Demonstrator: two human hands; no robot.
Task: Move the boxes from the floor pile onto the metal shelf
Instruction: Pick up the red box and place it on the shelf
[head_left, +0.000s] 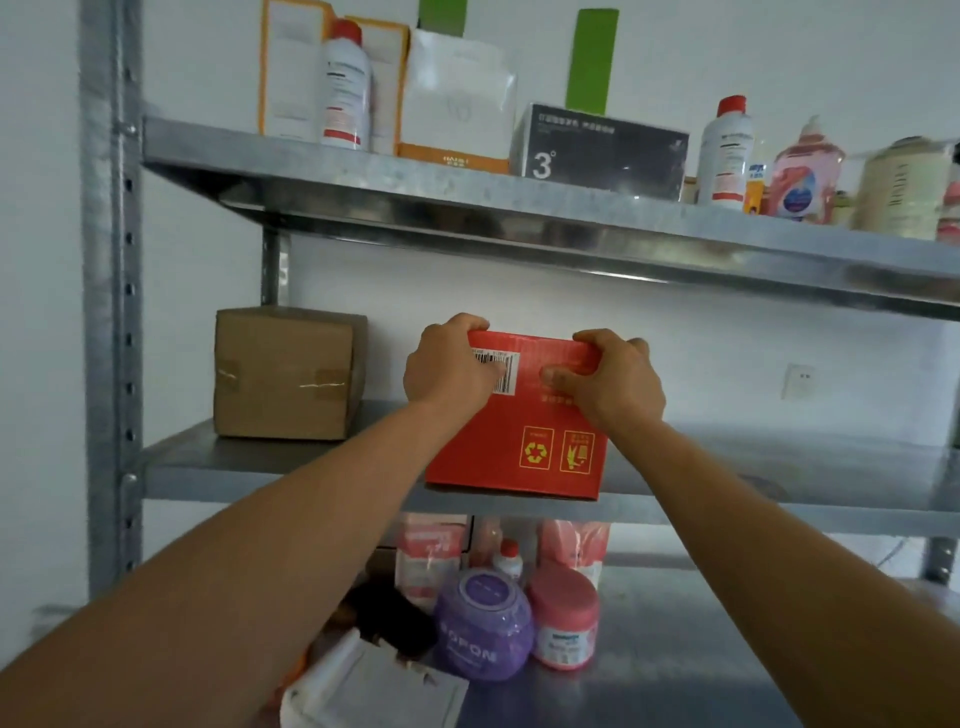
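Observation:
A red box (524, 441) with a barcode label and yellow recycling marks stands on the middle board of the metal shelf (753, 483), at its front edge. My left hand (449, 366) grips the box's top left corner, fingers curled over the top. On the top right corner my right hand (610, 379) holds on the same way, thumb on the front face. A brown taped cardboard box (285, 371) sits on the same board to the left, apart from the red one.
The top board carries bottles (345, 85), white and orange cartons and a black box (602, 148). Below, the lower board holds a purple jar (483, 626), a pink jar (563, 618) and pink packs. The middle board is bare right of the red box. A grey upright (111, 312) stands left.

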